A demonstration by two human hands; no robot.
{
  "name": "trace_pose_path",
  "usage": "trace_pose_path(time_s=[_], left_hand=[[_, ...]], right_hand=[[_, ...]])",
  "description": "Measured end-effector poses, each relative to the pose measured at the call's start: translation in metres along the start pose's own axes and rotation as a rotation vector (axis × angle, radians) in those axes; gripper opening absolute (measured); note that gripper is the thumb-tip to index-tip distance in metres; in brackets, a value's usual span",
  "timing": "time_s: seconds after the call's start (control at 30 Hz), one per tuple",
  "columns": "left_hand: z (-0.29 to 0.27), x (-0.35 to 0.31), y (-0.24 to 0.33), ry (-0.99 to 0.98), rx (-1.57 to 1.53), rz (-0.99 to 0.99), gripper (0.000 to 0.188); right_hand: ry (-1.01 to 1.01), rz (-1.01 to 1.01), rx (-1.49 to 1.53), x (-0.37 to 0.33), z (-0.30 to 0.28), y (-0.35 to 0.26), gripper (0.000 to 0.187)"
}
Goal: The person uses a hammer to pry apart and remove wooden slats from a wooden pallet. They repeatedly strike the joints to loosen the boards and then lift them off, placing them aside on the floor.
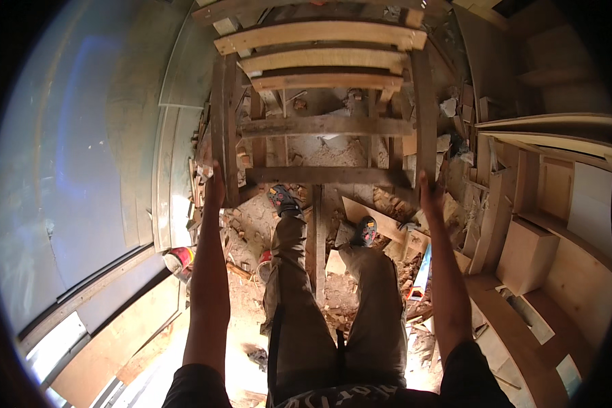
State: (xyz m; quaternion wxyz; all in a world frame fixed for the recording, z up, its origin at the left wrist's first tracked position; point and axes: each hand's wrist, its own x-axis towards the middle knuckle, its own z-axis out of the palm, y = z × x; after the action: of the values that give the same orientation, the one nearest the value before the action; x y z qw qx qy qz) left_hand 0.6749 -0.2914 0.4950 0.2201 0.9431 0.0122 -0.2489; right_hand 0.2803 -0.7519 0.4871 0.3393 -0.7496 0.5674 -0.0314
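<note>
A wooden frame (326, 127) with legs and several cross slats, like the skeleton of a chair or bench, spans the space in front of me. My left hand (215, 185) is closed round the lower end of its left leg, with the thumb up along the wood. On the other side my right hand (430, 193) grips the lower end of the right leg; its fingers are partly in shadow behind the wood. Both arms reach straight forward. Beyond the near crossbars, lighter curved slats (319, 35) run across the frame's far part.
Wood scraps and offcuts (381, 216) litter the ground round my shoes (367, 231). Large grey-blue panels (95, 156) stand at left. Wooden cabinet parts (528, 255) are piled at right. A red can (180, 258) lies at left, and a white-and-orange package (421, 275) lies near my right forearm.
</note>
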Motion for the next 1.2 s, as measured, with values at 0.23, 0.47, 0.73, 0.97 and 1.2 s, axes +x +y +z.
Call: trace_pose_path(time_s=[0.23, 0.47, 0.73, 0.97, 1.2], left_hand=[[0.01, -0.063, 0.01, 0.21, -0.133, 0.029, 0.089], [0.006, -0.04, 0.003, 0.144, -0.18, 0.039, 0.087], [0.017, -0.012, -0.016, 0.171, -0.208, 0.165, 0.097], [0.007, -0.082, -0.059, -0.04, -0.06, 0.02, 0.1], [0.026, -0.132, -0.098, -0.065, -0.255, -0.043, 0.101]], right_hand=[[-0.007, 0.086, 0.094, -0.047, -0.01, 0.025, 0.069], [0.051, 0.049, 0.036, -0.028, 0.004, 0.027, 0.073], [-0.114, 0.013, 0.109, -0.024, 0.002, 0.04, 0.077], [-0.066, 0.005, -0.064, -0.107, -0.006, 0.061, 0.064], [0.064, 0.007, -0.021, -0.123, -0.013, 0.096, 0.06]])
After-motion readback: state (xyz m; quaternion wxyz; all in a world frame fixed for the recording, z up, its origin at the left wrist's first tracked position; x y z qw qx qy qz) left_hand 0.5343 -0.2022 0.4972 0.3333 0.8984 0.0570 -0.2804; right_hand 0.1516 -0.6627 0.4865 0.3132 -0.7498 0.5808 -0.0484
